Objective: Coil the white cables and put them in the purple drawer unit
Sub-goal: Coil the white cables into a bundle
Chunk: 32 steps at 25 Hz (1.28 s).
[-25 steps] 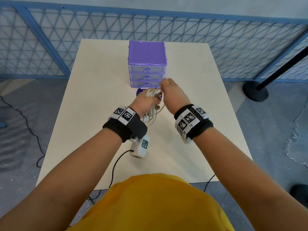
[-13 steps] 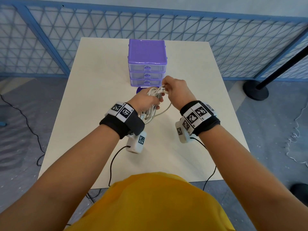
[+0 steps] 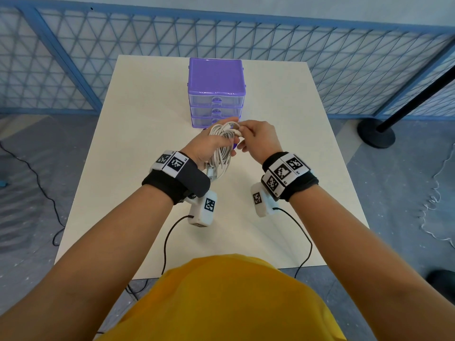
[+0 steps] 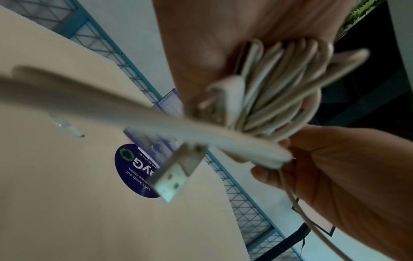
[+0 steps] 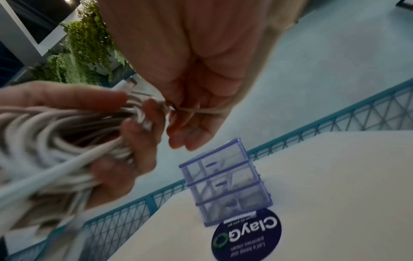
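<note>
As we look down over the table (image 3: 128, 153), the left hand (image 3: 204, 148) has its fingers curled round a bundle of white cables (image 3: 221, 143), the loops hanging below the palm above the tabletop. The right hand (image 3: 261, 139) comes in from the other side, thumb and forefinger pinching a strand at the top of the coil, its other fingers loosely bent beneath. From the left wrist view we catch a USB plug (image 4: 176, 176) dangling free off the bundle, with one thin strand trailing down past the right palm. Just beyond both hands stands the purple drawer unit (image 3: 216, 92), upright at the middle of the table, all three clear drawers pushed in; the right wrist view shows something pale inside them, though we cannot tell what. A round dark-blue sticker (image 5: 245, 234) lies on the table right at the unit's front edge. Blue mesh fencing (image 3: 320, 45) runs behind the table.
</note>
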{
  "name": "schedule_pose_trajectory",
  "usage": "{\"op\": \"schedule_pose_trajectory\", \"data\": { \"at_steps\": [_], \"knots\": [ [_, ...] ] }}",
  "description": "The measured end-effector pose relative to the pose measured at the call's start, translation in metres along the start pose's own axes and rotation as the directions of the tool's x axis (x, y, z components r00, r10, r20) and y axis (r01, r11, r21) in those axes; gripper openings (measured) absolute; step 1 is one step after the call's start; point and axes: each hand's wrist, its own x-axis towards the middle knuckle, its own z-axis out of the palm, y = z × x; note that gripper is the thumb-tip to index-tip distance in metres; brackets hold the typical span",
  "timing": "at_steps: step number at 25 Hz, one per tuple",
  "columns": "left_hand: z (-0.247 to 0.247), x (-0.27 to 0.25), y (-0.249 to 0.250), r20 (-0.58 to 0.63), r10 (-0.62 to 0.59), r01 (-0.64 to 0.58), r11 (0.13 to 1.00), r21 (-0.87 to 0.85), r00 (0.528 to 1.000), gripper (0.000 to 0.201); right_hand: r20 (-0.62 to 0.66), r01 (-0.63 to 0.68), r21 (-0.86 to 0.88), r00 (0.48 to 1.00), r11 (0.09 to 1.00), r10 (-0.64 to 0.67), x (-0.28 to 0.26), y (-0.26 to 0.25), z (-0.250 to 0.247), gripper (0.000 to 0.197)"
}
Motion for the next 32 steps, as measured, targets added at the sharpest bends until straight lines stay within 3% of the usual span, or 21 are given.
{"op": "schedule_pose_trajectory", "data": {
  "at_steps": [3, 6, 9, 16, 24, 32],
  "knots": [
    [0.0, 0.004, -0.004, 0.01, 0.03, -0.029, 0.998, -0.047, 0.999, 0.035, 0.005, -0.039, 0.063, 0.999, 0.997, 0.039, -0.004, 0.001, 0.009, 0.027],
    [-0.002, 0.005, -0.007, -0.066, 0.025, -0.03, 0.997, -0.076, 0.997, 0.022, 0.016, -0.088, 0.147, 0.996, 0.985, 0.086, -0.005, 0.006, 0.012, 0.025],
    [-0.004, 0.006, -0.006, -0.111, 0.008, -0.027, 0.986, -0.167, 0.994, 0.022, 0.021, -0.104, 0.15, 0.995, 0.983, 0.102, -0.009, 0.012, 0.016, 0.023],
    [0.002, 0.016, -0.009, -0.277, -0.004, -0.066, 0.968, -0.242, 0.961, 0.012, 0.054, 0.042, -0.109, 0.998, 0.993, -0.036, -0.023, 0.002, 0.029, 0.026],
    [0.001, 0.015, -0.016, -0.372, 0.006, -0.106, 0.963, -0.249, 0.928, 0.022, 0.17, -0.005, -0.212, 0.985, 0.977, 0.042, -0.028, 0.007, 0.035, 0.027],
    [0.005, 0.013, -0.012, -0.381, -0.003, -0.102, 0.962, -0.253, 0.925, 0.028, 0.047, -0.024, -0.31, 0.998, 0.951, 0.04, -0.031, 0.002, 0.032, 0.026]
  ]
}}
